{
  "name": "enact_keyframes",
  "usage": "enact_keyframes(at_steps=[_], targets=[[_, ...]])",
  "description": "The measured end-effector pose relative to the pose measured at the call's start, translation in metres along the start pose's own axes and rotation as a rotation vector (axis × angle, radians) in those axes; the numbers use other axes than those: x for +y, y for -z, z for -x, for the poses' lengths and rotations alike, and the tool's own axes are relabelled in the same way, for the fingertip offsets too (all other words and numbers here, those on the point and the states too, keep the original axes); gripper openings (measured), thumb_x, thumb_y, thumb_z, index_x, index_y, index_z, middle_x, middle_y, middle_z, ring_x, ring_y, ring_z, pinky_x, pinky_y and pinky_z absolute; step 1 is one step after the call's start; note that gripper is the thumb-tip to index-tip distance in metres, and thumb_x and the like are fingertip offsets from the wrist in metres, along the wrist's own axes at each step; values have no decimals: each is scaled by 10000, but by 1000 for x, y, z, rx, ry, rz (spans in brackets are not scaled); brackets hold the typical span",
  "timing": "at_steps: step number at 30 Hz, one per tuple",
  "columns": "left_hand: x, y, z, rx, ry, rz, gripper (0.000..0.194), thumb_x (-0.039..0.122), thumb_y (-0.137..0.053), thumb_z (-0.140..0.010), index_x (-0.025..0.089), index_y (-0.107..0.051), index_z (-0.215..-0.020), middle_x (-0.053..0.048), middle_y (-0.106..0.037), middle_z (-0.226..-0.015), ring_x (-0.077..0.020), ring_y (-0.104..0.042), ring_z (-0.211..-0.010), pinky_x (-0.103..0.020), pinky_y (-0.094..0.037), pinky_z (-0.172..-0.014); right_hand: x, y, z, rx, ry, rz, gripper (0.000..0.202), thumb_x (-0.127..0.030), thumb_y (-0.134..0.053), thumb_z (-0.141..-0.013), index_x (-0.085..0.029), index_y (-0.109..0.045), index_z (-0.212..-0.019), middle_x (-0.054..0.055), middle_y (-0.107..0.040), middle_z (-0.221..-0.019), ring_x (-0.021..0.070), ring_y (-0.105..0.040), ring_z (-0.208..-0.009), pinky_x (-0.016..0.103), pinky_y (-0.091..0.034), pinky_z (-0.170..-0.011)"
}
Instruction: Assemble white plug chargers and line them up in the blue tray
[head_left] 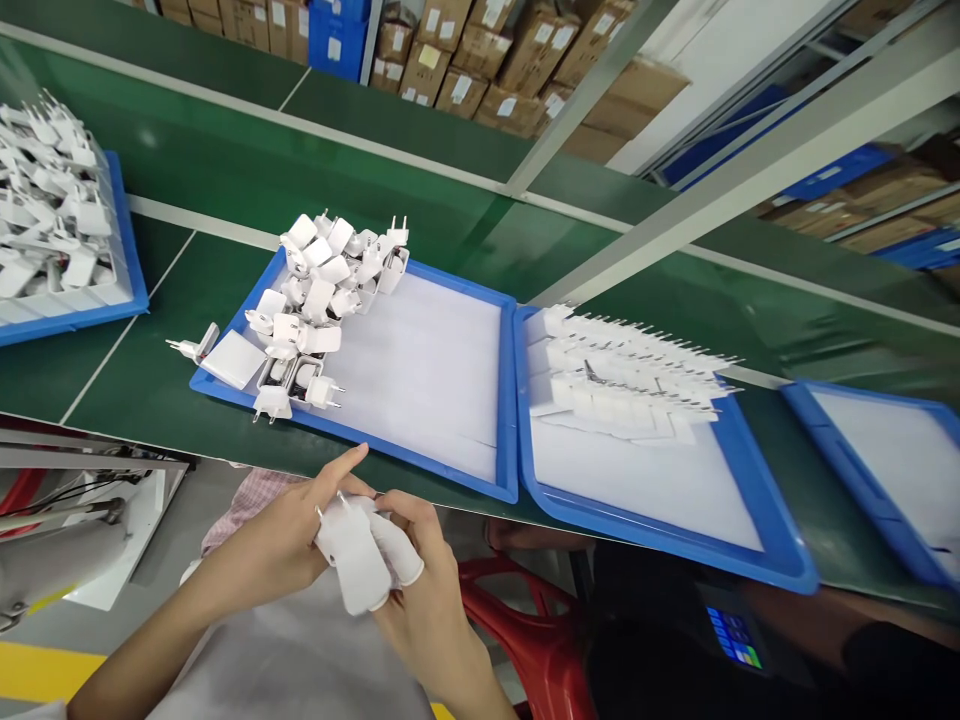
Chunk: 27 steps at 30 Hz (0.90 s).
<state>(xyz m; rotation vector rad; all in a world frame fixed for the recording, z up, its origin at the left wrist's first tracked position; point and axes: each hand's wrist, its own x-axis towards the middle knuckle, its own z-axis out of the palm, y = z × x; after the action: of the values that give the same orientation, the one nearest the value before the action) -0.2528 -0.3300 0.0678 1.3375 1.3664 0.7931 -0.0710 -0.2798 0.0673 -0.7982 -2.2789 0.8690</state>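
Both hands meet below the front edge of the green table. My left hand (307,520) has its fingers closed round a white plug adapter (360,560) whose metal pins point up to the left. On the other side, my right hand (424,585) grips the same piece and a second white part (399,550) beside it. Just beyond them lies a blue tray (420,455) with a loose pile of white adapters (319,300) on its left half. In the neighbouring blue tray (645,530), white adapters (622,375) stand in close rows, pins up.
A blue-edged bin (120,305) heaped with adapters sits at the far left. Another blue tray (862,480) is at the right. A metal post (675,215) slants over the table. A red stool (525,640) and a dark-clothed person (645,640) are at the lower right.
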Motion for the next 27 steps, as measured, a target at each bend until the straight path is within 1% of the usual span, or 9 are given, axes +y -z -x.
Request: enact_keyframes(at_steps=[2, 8, 10, 14, 16, 19, 22, 25, 27], targets=[[-2, -1, 0, 7, 25, -46, 873, 45, -513, -822, 320, -161, -1571, -47, -633, -1341, -236, -623, -1175, -368, -472, -1027, 2, 2, -1, -25, -6, -31, 435, -137, -549, -867, -273, -412, -1257, 68, -620, -1110, 197, -670, -860, 318, -571, -690], [-3, -2, -3, -31, 23, -36, 846, 96, -537, -859, 322, -145, -1574, -46, -630, -1351, -230, -617, -1190, -369, -446, -1057, 8, -1, -2, 10, 104, 11, 384, -104, -515, -904, -266, -473, -1249, 73, -606, -1103, 202, -634, -918, 324, -570, -717], [-3, -3, -4, -12, 31, -21, 840, 93, -534, -856, 325, -161, -1571, -51, -629, -1351, -232, -626, -1176, -354, -482, -1010, 10, -3, 0, 27, 112, 6, 385, -113, -515, -910, -264, -484, -1263, 84, -593, -1136, 203, -632, -938, 326, -578, -732], [-4, -4, -2, 36, 36, 73, 853, 106, -587, -832, 327, -207, -1564, -78, -620, -1363, -243, -668, -1097, -294, -562, -835, 8, -2, 3, 123, 16, 48, 400, -171, -551, -932, -290, -483, -1308, 75, -609, -1143, 203, -655, -944, 313, -587, -744], [-4, -3, -1, 56, 10, 80, 845, 99, -603, -819, 321, -251, -1554, -82, -625, -1361, -247, -677, -1072, -323, -557, -877, 6, 2, 3, 107, 11, 121, 380, -177, -541, -952, -281, -484, -1313, 66, -644, -1091, 198, -669, -909, 299, -576, -714], [-3, -1, 1, 78, -52, 3, 854, 72, -603, -816, 352, -261, -1546, -54, -644, -1341, -244, -660, -1120, -352, -508, -977, 5, 8, 0, 54, 88, 248, 283, -166, -484, -971, -227, -516, -1244, 40, -657, -879, 181, -642, -716, 276, -494, -547], [-4, 1, 0, 87, -89, -38, 855, 78, -599, -827, 352, -234, -1549, -55, -653, -1320, -237, -683, -1074, -324, -539, -901, 7, 10, -6, 53, 187, 337, 235, -144, -439, -965, -185, -528, -1179, 11, -581, -713, 159, -520, -549, 272, -372, -441], [-4, 3, -1, 77, -97, -52, 768, 78, -553, -841, 301, -285, -1525, -78, -647, -1315, -245, -672, -1089, -319, -549, -854, 11, 7, -11, 68, 282, 353, 184, -136, -450, -963, -154, -516, -1133, 8, -557, -670, 158, -488, -535, 277, -378, -448], [-3, 3, -1, 67, -64, -35, 765, 75, -543, -838, 294, -274, -1521, -70, -652, -1290, -236, -663, -1096, -312, -545, -850, 15, 4, -13, 56, 295, 333, 126, -139, -450, -964, -171, -520, -1063, 4, -546, -660, 156, -492, -539, 275, -382, -452]])
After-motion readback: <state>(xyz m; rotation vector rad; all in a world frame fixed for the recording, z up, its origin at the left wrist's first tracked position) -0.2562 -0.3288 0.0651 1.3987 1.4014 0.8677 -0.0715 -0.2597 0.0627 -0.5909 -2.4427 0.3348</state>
